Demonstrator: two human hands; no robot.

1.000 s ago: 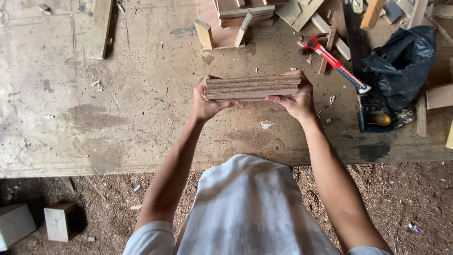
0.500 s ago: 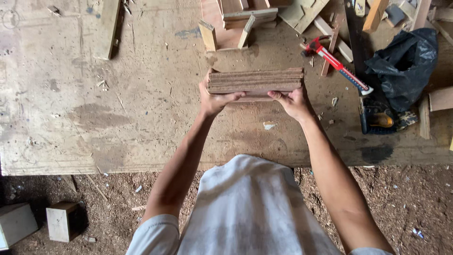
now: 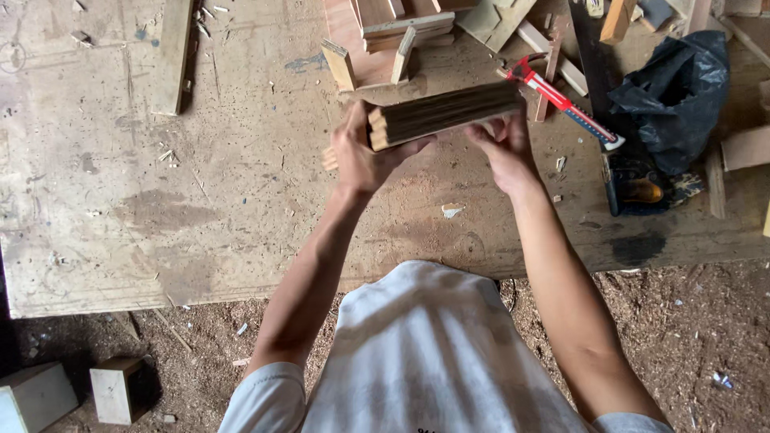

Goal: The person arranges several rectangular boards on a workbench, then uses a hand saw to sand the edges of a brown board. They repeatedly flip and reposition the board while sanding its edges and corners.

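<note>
I hold a stack of several thin wooden slats (image 3: 445, 114) above a worn plywood workbench (image 3: 241, 208). My left hand (image 3: 362, 156) grips the stack's left end, fingers wrapped under it. My right hand (image 3: 501, 144) holds the right end from below. The stack is tilted, its right end higher and farther from me. Both arms reach forward over my white shirt.
Wooden offcuts and small blocks (image 3: 385, 40) lie at the bench's far middle. A red-handled tool (image 3: 561, 100) and a black plastic bag (image 3: 670, 96) sit at the right. A plank (image 3: 172, 56) lies far left. Two pale blocks (image 3: 116, 389) stand on the sawdust floor.
The slat stack has been lifted and tilted, its right end swinging away from me. Both hands moved with it, a little farther over the bench.
</note>
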